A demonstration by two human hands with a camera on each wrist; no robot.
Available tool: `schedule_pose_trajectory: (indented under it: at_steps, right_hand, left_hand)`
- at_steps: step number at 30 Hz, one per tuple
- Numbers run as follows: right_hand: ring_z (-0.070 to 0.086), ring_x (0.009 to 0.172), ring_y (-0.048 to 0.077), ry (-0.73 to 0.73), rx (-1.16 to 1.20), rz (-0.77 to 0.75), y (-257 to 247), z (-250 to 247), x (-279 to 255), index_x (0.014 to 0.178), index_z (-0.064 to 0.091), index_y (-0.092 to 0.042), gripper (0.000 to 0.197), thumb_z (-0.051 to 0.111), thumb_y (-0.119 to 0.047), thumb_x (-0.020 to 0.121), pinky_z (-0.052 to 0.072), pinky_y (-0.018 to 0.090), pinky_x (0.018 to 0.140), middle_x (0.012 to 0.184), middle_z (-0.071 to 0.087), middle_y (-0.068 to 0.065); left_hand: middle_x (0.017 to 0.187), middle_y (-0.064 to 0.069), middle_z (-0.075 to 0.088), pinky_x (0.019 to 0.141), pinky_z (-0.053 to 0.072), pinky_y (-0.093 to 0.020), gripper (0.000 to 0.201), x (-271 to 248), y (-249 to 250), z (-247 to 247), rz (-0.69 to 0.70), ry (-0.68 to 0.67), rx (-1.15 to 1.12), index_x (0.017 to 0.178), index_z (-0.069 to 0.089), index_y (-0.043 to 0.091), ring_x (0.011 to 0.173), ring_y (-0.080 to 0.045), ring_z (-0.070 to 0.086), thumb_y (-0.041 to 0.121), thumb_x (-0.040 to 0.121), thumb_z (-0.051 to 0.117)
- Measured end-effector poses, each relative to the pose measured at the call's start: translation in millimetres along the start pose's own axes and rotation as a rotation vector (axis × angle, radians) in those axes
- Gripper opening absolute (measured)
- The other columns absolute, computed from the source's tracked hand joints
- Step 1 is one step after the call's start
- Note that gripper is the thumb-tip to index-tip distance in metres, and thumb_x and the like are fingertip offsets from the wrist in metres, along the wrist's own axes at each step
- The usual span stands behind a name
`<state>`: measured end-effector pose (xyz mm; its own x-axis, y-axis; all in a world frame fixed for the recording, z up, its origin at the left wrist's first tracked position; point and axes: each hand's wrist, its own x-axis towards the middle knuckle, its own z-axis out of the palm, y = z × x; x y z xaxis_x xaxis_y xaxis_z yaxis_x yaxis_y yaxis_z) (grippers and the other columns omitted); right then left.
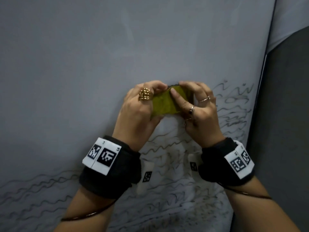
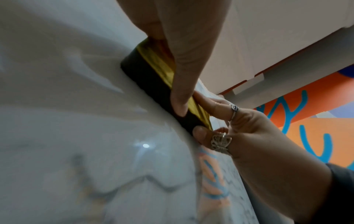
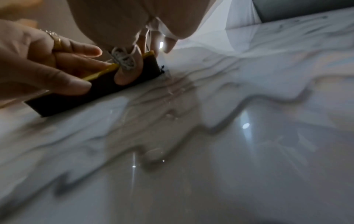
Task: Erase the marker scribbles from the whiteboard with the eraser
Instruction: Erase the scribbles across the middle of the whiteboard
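A flat eraser (image 1: 164,104) with a yellow top and a black felt underside lies pressed against the whiteboard (image 1: 66,64). My left hand (image 1: 142,106) grips its left end and my right hand (image 1: 197,104) grips its right end, thumbs on the edges. In the left wrist view the eraser (image 2: 153,78) shows its black felt flat on the board. The right wrist view shows the eraser (image 3: 99,89) held by both hands. Grey wavy marker scribbles (image 1: 234,104) cover the board to the right of and below the hands; the upper part of the board is wiped.
The whiteboard's dark right frame edge (image 1: 262,81) runs down beside a dark grey panel (image 1: 284,114). More scribbles (image 1: 33,195) fill the lower left. An orange wall with blue shapes (image 2: 316,128) shows behind in the left wrist view.
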<state>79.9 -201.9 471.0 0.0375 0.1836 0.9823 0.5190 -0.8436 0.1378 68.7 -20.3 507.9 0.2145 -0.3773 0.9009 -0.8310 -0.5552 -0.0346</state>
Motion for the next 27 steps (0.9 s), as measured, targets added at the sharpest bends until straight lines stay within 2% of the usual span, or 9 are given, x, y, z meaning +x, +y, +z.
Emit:
schedule_pose_trajectory:
  at_steps: [4,6,10,13,15,18,20,23,27]
  right_hand:
    - [0.044,0.113,0.037,-0.004,-0.019,0.050,-9.6,1.4,-41.0,0.126,0.059,-0.012,0.048,0.049,-0.010,0.080,0.038,0.045,0.097,0.128,0.048,0.015]
    - [0.043,0.115,0.035,-0.059,-0.013,0.071,-16.5,-1.4,-68.9,0.129,0.054,-0.015,0.056,0.050,-0.013,0.073,0.035,0.043,0.097,0.129,0.043,0.013]
    - [0.040,0.107,0.031,-0.039,-0.138,0.209,12.4,-13.6,-65.1,0.135,0.041,-0.023,0.060,0.052,-0.031,0.077,0.030,0.038,0.094,0.125,0.036,0.011]
    - [0.034,0.099,0.027,-0.008,-0.212,0.364,13.2,-11.1,-47.3,0.139,0.032,-0.032,0.063,0.049,-0.043,0.080,0.029,0.038,0.090,0.120,0.029,0.009]
    - [0.035,0.098,0.028,-0.005,-0.205,0.404,-5.9,0.3,-44.1,0.141,0.029,-0.030,0.066,0.048,-0.045,0.080,0.029,0.038,0.087,0.120,0.028,0.009]
    - [0.037,0.100,0.030,-0.048,-0.209,0.325,-19.1,11.4,-55.2,0.141,0.029,-0.022,0.065,0.048,-0.044,0.083,0.029,0.038,0.085,0.127,0.028,0.010]
    - [0.035,0.102,0.030,-0.047,-0.232,0.317,-0.9,3.8,-59.9,0.140,0.030,-0.020,0.065,0.048,-0.041,0.081,0.030,0.040,0.088,0.128,0.026,0.009]
    - [0.030,0.109,0.030,0.030,-0.269,0.481,32.6,-11.3,-56.6,0.144,0.026,-0.018,0.068,0.048,-0.039,0.084,0.032,0.043,0.096,0.129,0.022,0.006]
    - [0.031,0.106,0.029,0.060,-0.230,0.474,19.6,-2.6,-40.6,0.145,0.027,-0.015,0.066,0.049,-0.037,0.086,0.027,0.040,0.096,0.127,0.022,0.006]
  left_hand:
    - [0.115,-0.003,0.061,0.094,0.042,-0.033,0.051,-19.4,8.0,8.9,0.012,-0.098,0.008,0.118,0.043,0.020,0.106,-0.021,0.055,0.018,0.074,0.068]
    - [0.123,-0.004,0.058,0.100,0.040,-0.037,0.050,-40.7,13.3,9.0,-0.007,-0.154,0.041,0.122,0.046,0.019,0.114,-0.022,0.052,0.026,0.078,0.067]
    - [0.147,-0.008,0.038,0.112,0.026,-0.044,0.049,-38.2,16.4,-3.1,-0.040,-0.070,0.170,0.137,0.044,0.014,0.138,-0.026,0.030,0.033,0.091,0.047]
    - [0.152,-0.006,0.029,0.115,0.017,-0.045,0.051,-19.5,19.6,1.3,-0.131,-0.013,0.197,0.143,0.036,0.014,0.142,-0.024,0.019,0.032,0.095,0.033]
    - [0.155,-0.006,0.022,0.117,0.008,-0.041,0.055,-15.8,22.1,13.3,-0.202,-0.026,0.231,0.146,0.029,0.013,0.144,-0.022,0.012,0.035,0.096,0.026]
    - [0.158,-0.004,0.011,0.115,-0.002,-0.038,0.059,-21.1,20.6,30.1,-0.264,-0.057,0.355,0.149,0.023,0.016,0.145,-0.021,0.001,0.039,0.095,0.022]
    - [0.158,-0.003,0.008,0.115,-0.005,-0.039,0.060,-23.7,19.2,34.9,-0.277,-0.063,0.395,0.149,0.022,0.016,0.145,-0.021,-0.001,0.038,0.094,0.025]
    - [0.158,-0.003,0.005,0.115,-0.007,-0.040,0.062,-24.6,18.8,37.1,-0.281,-0.078,0.399,0.150,0.017,0.016,0.145,-0.021,-0.005,0.038,0.092,0.025]
    - [0.158,-0.006,0.006,0.114,-0.009,-0.044,0.064,-23.1,23.0,42.5,-0.307,-0.060,0.390,0.150,0.017,0.015,0.145,-0.023,-0.006,0.040,0.091,0.025]
